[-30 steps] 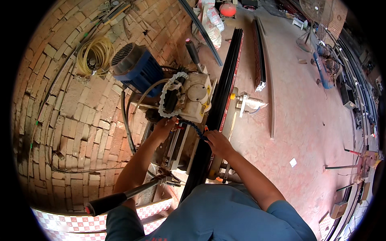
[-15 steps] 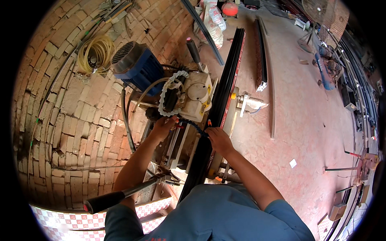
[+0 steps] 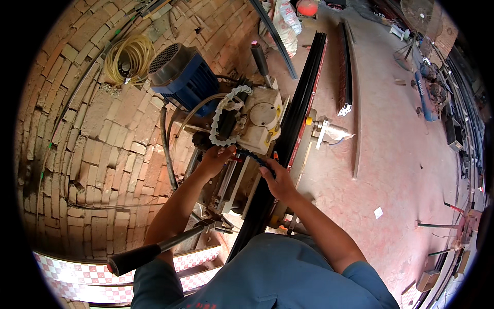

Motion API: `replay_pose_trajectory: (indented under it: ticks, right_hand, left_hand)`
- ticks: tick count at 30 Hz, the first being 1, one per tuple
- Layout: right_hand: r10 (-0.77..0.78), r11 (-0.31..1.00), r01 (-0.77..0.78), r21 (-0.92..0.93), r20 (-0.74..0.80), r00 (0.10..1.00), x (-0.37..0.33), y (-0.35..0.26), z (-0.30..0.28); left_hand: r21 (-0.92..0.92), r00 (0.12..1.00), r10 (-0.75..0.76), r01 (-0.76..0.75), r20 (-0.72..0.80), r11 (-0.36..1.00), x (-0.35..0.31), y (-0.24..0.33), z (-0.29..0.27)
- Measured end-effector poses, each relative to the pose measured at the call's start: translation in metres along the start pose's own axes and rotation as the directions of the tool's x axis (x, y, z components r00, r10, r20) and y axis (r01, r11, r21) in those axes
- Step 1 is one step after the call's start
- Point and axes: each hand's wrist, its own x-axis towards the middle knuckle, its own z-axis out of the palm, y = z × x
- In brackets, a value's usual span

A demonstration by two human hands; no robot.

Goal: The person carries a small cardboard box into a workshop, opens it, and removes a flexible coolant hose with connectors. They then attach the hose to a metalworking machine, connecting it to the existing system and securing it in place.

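Observation:
A jointed coolant hose runs from a white looped stretch point(image 3: 215, 117) into a dark blue stretch point(image 3: 251, 156) at the front of a milling machine's pale metal head point(image 3: 263, 116). My left hand point(image 3: 215, 162) is closed around the hose where the two stretches meet, beside a small red lever. With thumb and fingers, my right hand point(image 3: 279, 180) pinches the dark end of the hose; a small orange tip point(image 3: 276, 155) shows just past the fingers. Beneath that hand, long black profiles point(image 3: 303, 85) lie across the machine bed. My fingers partly hide the hose.
A blue motor point(image 3: 188, 82) stands behind the head. One black-gripped lever point(image 3: 261, 63) rises beyond it, and another point(image 3: 135, 259) reaches out near my left arm. A clamp cylinder point(image 3: 334, 131) juts out on the right. More profiles point(image 3: 345, 72) lie on the floor.
The view has shifted, so the machine sits slightly farther right. My right hand has turned and its thumb now shows against the hose end. My left hand keeps its place at the hose.

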Motion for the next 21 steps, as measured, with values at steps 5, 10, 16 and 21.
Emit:
replay_pose_trajectory:
  ticks: [5, 10, 16, 21]
  right_hand:
    - [0.071, 0.989, -0.082, 0.122, 0.095, 0.993, 0.007, -0.004, 0.004]
    - [0.013, 0.999, -0.014, 0.052, 0.025, 1.000, 0.003, -0.007, -0.009]
    - [-0.314, 0.945, 0.272, -0.184, -0.262, 0.913, -0.019, -0.021, -0.017]
    - [-0.406, 0.910, 0.385, -0.152, -0.154, 0.901, -0.043, -0.043, -0.013]
  left_hand:
    - [-0.155, 0.998, 0.057, -0.056, 0.005, 0.986, 0.021, -0.054, -0.018]
    - [-0.033, 0.994, 0.094, -0.096, -0.062, 0.995, 0.024, -0.062, -0.020]
    - [0.263, 0.941, 0.277, -0.223, -0.192, 0.939, -0.033, -0.003, -0.020]
    - [-0.006, 0.910, 0.377, -0.383, -0.171, 0.924, -0.055, -0.013, -0.038]
